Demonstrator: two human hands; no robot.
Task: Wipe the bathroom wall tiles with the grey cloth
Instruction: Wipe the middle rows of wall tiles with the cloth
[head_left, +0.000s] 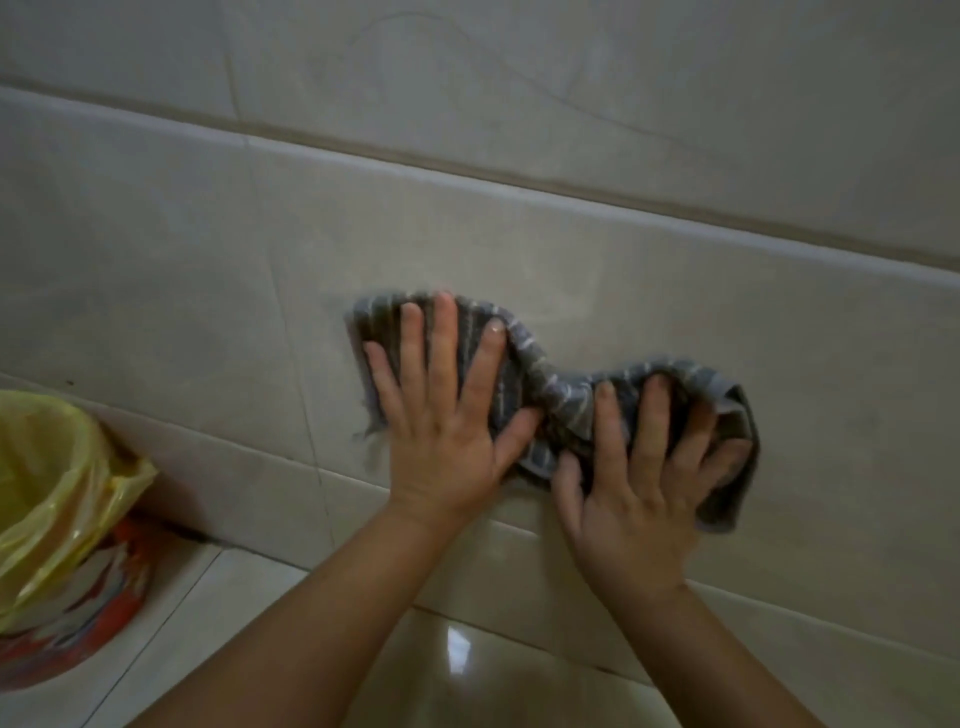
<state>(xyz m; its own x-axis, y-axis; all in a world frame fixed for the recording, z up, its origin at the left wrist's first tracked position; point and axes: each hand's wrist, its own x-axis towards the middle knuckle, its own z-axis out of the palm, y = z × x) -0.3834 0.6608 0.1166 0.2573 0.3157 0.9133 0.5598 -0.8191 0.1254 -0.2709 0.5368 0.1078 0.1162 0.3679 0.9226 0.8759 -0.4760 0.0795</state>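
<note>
A grey cloth (558, 395) with thin pale stripes is pressed against the beige wall tiles (182, 291), bunched in the middle. My left hand (441, 410) lies flat on its left part with fingers spread. My right hand (639, 473) presses the cloth's right part, fingers spread and slightly curled into the fabric. The cloth's right end hangs folded past my right fingers.
A bin (78, 587) with a yellow plastic liner and a red patterned body stands on the floor at the left, close to the wall. A raised tile ledge (467, 182) runs across the wall above my hands. Glossy floor tiles (467, 670) lie below.
</note>
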